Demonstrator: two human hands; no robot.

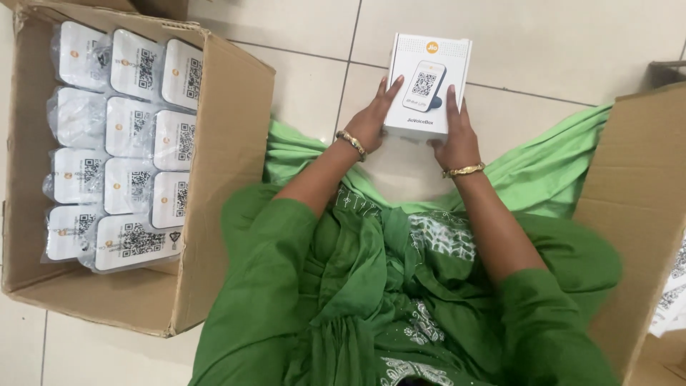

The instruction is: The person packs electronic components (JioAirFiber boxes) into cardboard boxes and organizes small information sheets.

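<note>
Both hands hold a small white product box (427, 82) above the tiled floor (557, 43). The left hand (371, 121) grips its left edge, fingers up along the side; the right hand (456, 136) clasps its lower right edge, thumb on the front. The box stands upright between them, its printed face toward the camera. Well off to the left of the left hand sits an open cardboard carton (221, 164) filled with rows of white devices in clear bags (132, 143). Just right of the right hand is another cardboard carton (636, 193).
</note>
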